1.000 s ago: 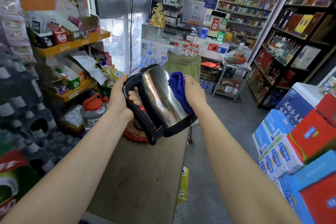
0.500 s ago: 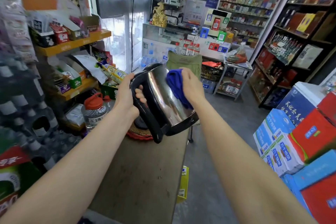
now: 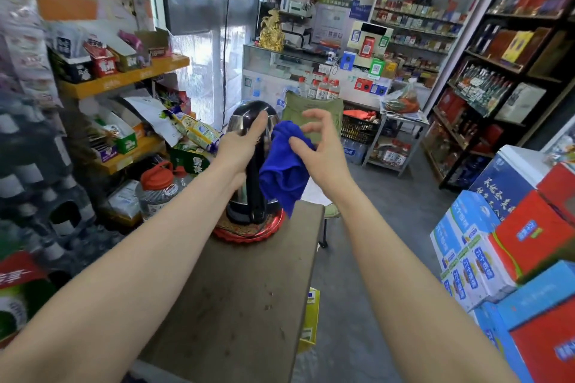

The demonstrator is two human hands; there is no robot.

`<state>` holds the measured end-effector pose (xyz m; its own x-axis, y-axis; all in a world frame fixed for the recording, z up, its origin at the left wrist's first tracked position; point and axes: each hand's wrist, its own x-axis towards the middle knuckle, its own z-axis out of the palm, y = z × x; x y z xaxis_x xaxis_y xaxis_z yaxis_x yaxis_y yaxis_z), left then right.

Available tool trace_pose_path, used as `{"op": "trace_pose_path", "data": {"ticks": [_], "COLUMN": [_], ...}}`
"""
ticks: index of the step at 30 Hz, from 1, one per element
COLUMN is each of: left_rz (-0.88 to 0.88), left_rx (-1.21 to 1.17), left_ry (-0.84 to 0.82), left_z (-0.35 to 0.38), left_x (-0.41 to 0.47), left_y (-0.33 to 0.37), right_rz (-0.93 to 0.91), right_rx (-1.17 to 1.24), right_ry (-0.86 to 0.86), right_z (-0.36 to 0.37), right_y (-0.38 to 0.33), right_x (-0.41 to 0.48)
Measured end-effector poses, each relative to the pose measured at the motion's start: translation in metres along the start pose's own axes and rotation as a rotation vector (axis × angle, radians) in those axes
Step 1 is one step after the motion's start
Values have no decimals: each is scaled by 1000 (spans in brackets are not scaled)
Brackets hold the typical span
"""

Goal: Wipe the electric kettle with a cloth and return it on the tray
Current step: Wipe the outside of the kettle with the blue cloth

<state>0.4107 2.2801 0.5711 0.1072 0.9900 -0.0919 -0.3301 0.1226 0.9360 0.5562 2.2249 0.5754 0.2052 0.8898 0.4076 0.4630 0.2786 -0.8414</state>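
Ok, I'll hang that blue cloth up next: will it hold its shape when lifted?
Probably not. The blue cloth droops in loose folds from the right hand, so it looks floppy. It also seems light, since a few fingers pinch it. It should drape wherever hung.

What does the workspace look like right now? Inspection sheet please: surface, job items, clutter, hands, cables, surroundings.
Surface: brown table, worn and speckled, mostly bare at the near end.
Job's things: electric kettle upright on the red tray at the table's far end; blue cloth hanging beside it.
Clutter: yellow packet at the table's right edge.
Grippers: left hand on the kettle's handle side, forefinger up near the lid; right hand pinching the cloth, other fingers spread.
Cables: one dark cable hanging down in front of the window; no kettle cord seen.
Surroundings: shop shelves both sides, red-lidded jar left, stacked cartons right, glass counter behind.
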Motion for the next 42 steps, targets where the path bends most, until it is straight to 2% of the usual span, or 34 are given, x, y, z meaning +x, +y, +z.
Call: {"op": "trace_pose_path", "data": {"ticks": [4, 8, 10, 12, 13, 16, 17, 19, 22, 24, 27, 36, 40, 42], "left_rz": [15, -81, -93, -96, -95, -72, -69, -66, -41, -36, -47, 1, 16, -1], "left_rx": [110, 105, 61, 40, 46, 44, 48, 77, 137, 199, 323, 596, 825, 840], "left_ry": [-158, -375, -429, -360, -288, -169, -176, -222, -312, -365, -454, -545, -555, -433], "left_z": [18, 23, 22, 20, 20, 18, 18, 21, 27, 29, 30, 20, 8, 0], "left_x": [6, -5, -5, -1, 1, 7, 7, 5, -1, -5, -11, -23, -22, -17], "left_y": [16, 29, 25, 17, 14, 6, 5, 3, 4, 5, 4, -6, -5, -3], "right_rz": [-97, -29, 30, 101, 126, 236, 292, 412, 534, 568, 577, 892, 840, 766], "right_rx": [-135, -5, 63, 163, 218, 357, 306, 202, 288, 329, 269, 154, 61, 16], "right_ry": [18, 71, -5, -89, -76, 110, 132, 22, -100, -131, -190, -238, -231, -206], "right_z": [-10, -20, -18, -15, -15, -16, -16, -12, -13, -20, -26, -24, -25, -24], "right_y": [-18, -29, -29, -25, -22, -7, -1, 12, 13, 8, 4, 1, 12, 18], "right_x": [13, 16, 16, 17, 17, 18, 17, 12, 10, 16, 25, 43, 40, 38]}}
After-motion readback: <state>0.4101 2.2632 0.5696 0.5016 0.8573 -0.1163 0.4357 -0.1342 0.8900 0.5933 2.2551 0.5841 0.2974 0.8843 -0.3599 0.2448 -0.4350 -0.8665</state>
